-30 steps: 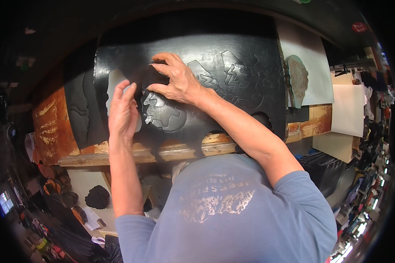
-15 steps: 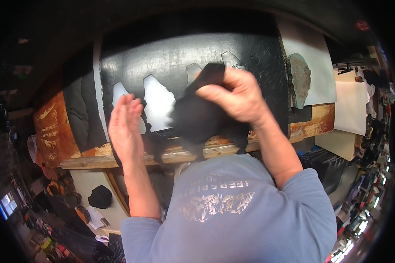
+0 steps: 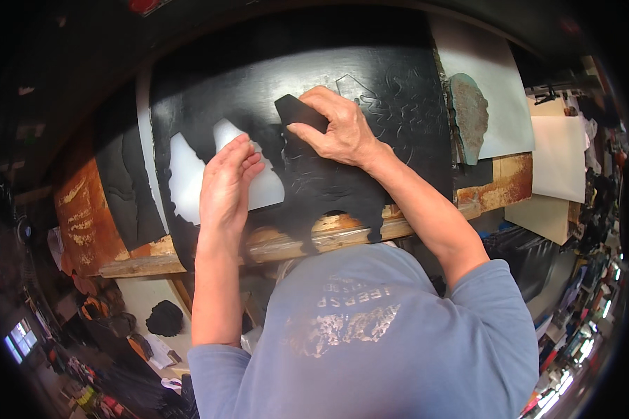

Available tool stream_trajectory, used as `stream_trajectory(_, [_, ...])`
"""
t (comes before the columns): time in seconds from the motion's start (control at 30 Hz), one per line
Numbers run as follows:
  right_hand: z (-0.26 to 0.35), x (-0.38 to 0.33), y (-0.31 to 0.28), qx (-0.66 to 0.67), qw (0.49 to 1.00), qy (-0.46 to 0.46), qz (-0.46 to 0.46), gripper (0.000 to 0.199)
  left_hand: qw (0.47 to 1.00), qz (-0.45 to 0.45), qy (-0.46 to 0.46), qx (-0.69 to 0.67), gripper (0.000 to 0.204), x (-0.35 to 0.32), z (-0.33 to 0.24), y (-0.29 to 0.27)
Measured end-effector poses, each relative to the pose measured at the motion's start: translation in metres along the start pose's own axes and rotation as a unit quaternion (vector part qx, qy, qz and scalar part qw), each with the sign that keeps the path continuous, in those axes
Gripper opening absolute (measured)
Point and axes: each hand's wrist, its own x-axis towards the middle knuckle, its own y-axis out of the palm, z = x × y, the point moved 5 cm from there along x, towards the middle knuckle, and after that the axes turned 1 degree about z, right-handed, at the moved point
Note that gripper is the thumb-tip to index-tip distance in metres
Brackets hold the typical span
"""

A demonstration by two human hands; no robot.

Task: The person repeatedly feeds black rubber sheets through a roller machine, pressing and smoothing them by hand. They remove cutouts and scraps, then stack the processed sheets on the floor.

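A black sheet (image 3: 258,84) covers the middle of the bench, with shaped pieces cut in it. Two cut-outs show a white surface (image 3: 265,185) beneath. My right hand (image 3: 339,129) pinches the narrow top end of a black cut piece (image 3: 293,110), thumb on the near side and fingers curled over the far side. The piece's lower part blends into the dark sheet, so its edge is hard to follow. Over the second cut-out hovers my left hand (image 3: 227,174), fingers extended and slightly bent, with nothing visible in it. Another cut outline (image 3: 356,91) lies beyond my right hand.
A wooden bench edge (image 3: 272,248) runs between me and the sheet, with ragged black strips hanging over it. Right of the sheet lies a metal-edged cutting die (image 3: 470,119) on a white board (image 3: 507,84). More black material (image 3: 122,181) lies at left. A crumpled black bundle (image 3: 164,318) sits lower left.
My right hand has moved left and forward with a black piece, which was a raised blur before. My left hand has shifted right, from the first cut-out toward the second.
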Motion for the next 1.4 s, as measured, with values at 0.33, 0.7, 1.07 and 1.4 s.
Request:
stream_trajectory(0.33, [-0.003,0.005,-0.006,0.050,0.998,0.021,-0.028,0.053,0.977,0.089,0.030,-0.190,0.025,0.032,0.035,0.017])
stream_trajectory(0.7, [0.019,-0.013,-0.024,0.081,0.995,0.049,0.006,0.071,0.971,0.105,0.040,-0.209,0.021,0.028,0.048,0.022])
stream_trajectory(1.07, [0.017,-0.021,-0.021,0.180,0.968,0.161,0.069,0.067,0.994,0.073,0.018,-0.081,0.037,0.011,0.032,0.032])
stream_trajectory(1.4, [0.006,-0.003,-0.126,0.115,0.975,0.155,0.108,0.074,0.994,0.057,0.028,-0.087,0.052,-0.027,0.016,0.055])
